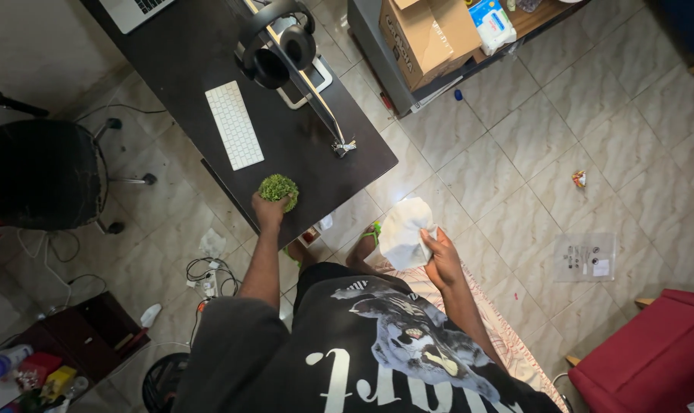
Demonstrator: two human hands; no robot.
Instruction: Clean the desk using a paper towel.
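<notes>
The left hand (268,210) wraps its fingers around a small green plant (278,187) at the dark desk's (186,53) edge, five o'clock of the white keyboard (234,124). The right hand (441,258) pinches a white cloth (405,232) at three o'clock of the plant.

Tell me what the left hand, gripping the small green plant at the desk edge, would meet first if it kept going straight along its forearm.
Probably the white keyboard. The left hand holds the green plant and points up across the dark desk; bare desktop lies between them. Height above the desk is unclear.
</notes>
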